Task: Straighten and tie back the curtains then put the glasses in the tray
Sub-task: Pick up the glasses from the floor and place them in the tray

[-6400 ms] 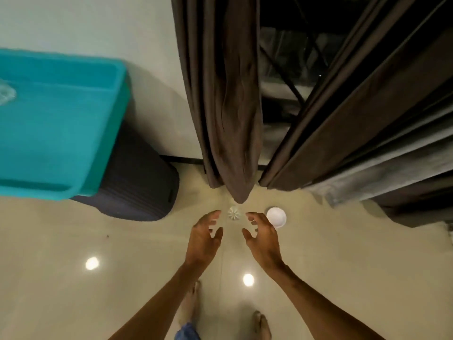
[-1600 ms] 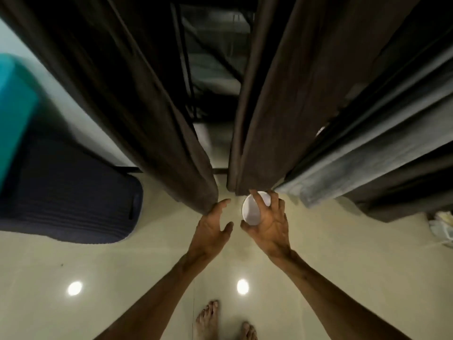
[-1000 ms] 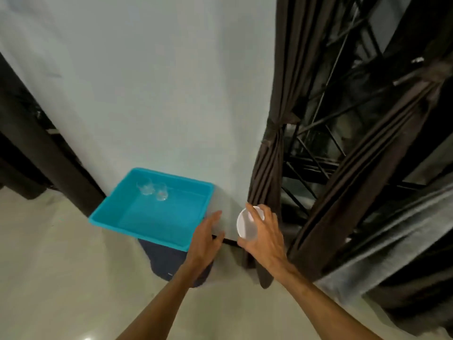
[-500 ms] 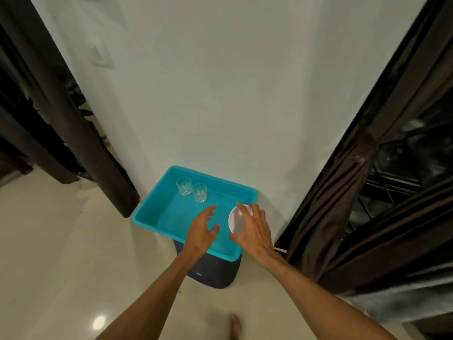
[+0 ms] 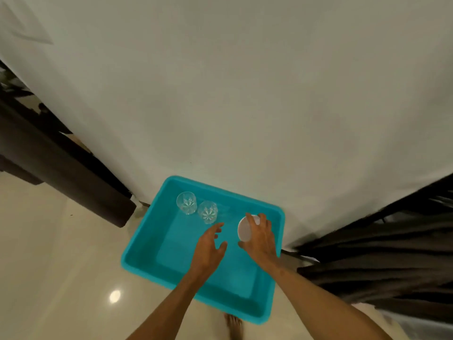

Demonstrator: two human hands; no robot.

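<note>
My right hand (image 5: 260, 238) is wrapped around a white cup (image 5: 245, 228), fingers curled over its rim, holding it tipped on its side over the right half of the turquoise tray (image 5: 137, 246). My left hand (image 5: 208, 249) hovers beside it, fingers spread and empty, over the tray's middle. Two clear cut-glass tumblers (image 5: 186, 202) stand upright, side by side, in the tray's far left corner near the white wall (image 5: 245, 94), with dark curtains (image 5: 382, 256) bunched off to the right.

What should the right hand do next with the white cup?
Probably lower it onto the bare tray floor. The right hand holds the white cup above the teal tray, right of the two clear glasses standing there; the left hand hovers empty.
</note>
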